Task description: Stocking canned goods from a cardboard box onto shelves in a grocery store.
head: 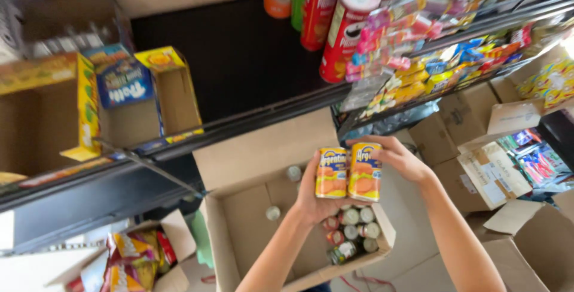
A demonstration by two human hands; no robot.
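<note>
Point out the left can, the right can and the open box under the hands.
Left can (331, 173), head view, on its yellow label.
Right can (365, 173), head view, middle of its label.
Open box (251, 223), head view, on its bare cardboard floor.

Two cans, side by side, upright, touching. Left can (331, 173): yellow label, blue band at top, orange picture below. Right can (365, 172): same label, slightly larger in view. Both held mid-air above open cardboard box, centre of scene, below shelf edge.
</note>
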